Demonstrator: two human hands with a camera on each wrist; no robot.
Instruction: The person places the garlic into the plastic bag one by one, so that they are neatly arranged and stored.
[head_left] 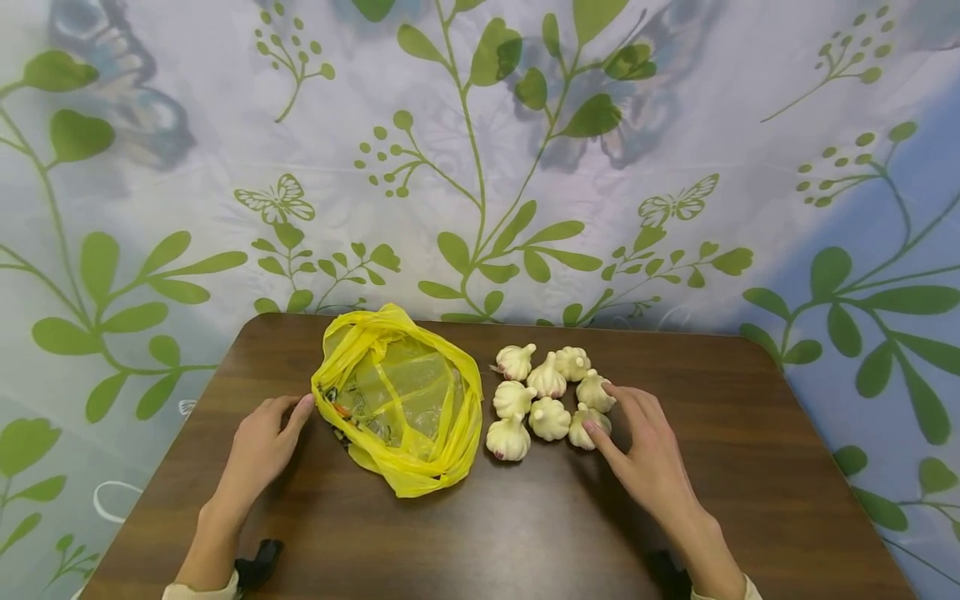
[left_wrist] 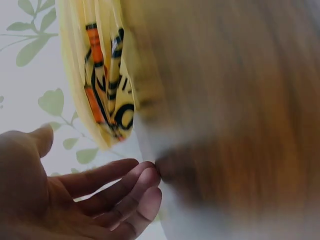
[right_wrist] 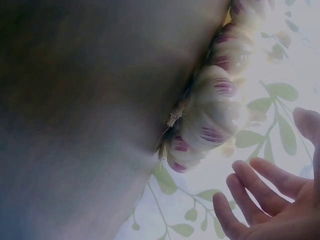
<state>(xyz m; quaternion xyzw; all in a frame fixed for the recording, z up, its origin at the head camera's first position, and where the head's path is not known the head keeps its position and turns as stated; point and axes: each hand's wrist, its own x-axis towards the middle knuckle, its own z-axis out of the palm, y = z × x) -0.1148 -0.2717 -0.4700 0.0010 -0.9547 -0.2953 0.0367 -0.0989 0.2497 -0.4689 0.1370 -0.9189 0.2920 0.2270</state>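
A yellow plastic bag (head_left: 471,417) lies spread on the brown table, its rim rolled into a ring around a see-through middle. Dark and orange print shows on the bag (left_wrist: 107,85) in the left wrist view. My left hand (head_left: 262,446) is just left of the bag, with loosely bent fingers and nothing in them. Several garlic bulbs (head_left: 549,419) sit grouped to the right of the bag. At their right side is my right hand (head_left: 651,450), thumb and fingers spread near the outermost bulbs. In the right wrist view, its fingers (right_wrist: 265,187) stand apart from the garlic (right_wrist: 215,107).
The dark wooden table (head_left: 450,550) has rounded back corners. Behind it hangs a pale cloth (head_left: 480,125) printed with green leaves and butterflies. A black piece (head_left: 258,562) is at my left wrist.
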